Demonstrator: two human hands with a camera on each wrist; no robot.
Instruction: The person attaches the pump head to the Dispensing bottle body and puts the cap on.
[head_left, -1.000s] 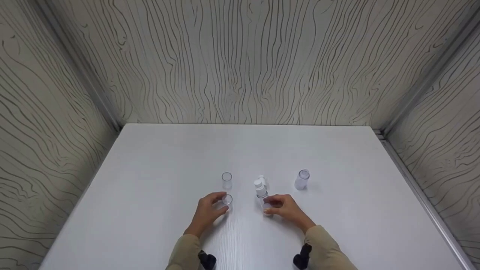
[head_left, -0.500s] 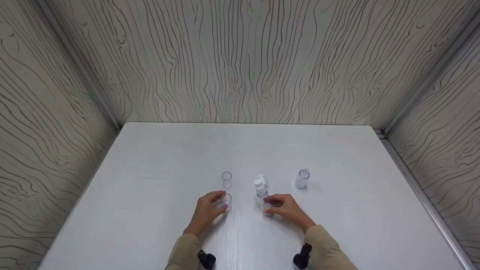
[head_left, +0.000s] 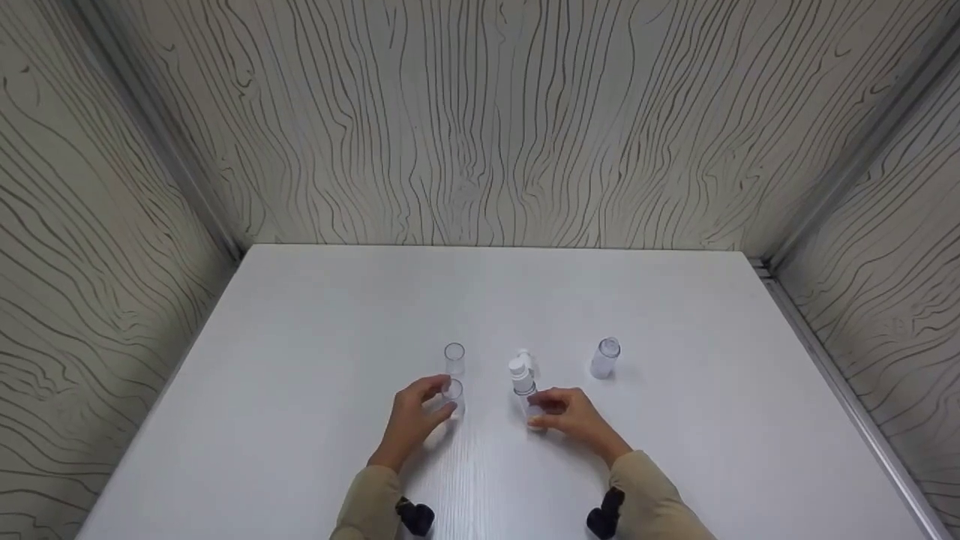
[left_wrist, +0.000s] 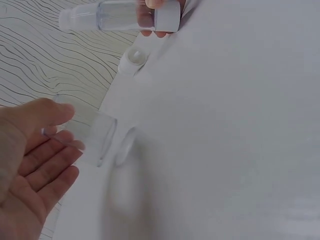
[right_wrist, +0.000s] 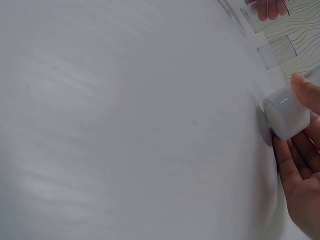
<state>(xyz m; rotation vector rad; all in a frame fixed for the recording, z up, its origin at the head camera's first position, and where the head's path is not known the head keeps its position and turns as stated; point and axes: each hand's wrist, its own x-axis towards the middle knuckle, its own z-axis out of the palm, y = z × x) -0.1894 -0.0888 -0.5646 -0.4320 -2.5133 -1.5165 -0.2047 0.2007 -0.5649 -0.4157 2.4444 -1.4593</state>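
In the head view my left hand pinches a clear cylindrical cap between thumb and fingertips. The left wrist view has this clear cap tilted and just off the table, its reflection apart from its rim. My right hand grips a slim clear bottle with a white top and white base. That bottle shows nearly full length in the left wrist view; the right wrist view shows its white base close above the table, between thumb and fingers.
A second clear cap stands just beyond my left hand. Behind the held bottle is a small white bottle top. To the right stands a clear open bottle. Patterned walls enclose the white table at the back and sides.
My left hand has moved slightly away from me with the clear cap, which now appears nearer the second cap. The right hand and its bottle have stayed in place.
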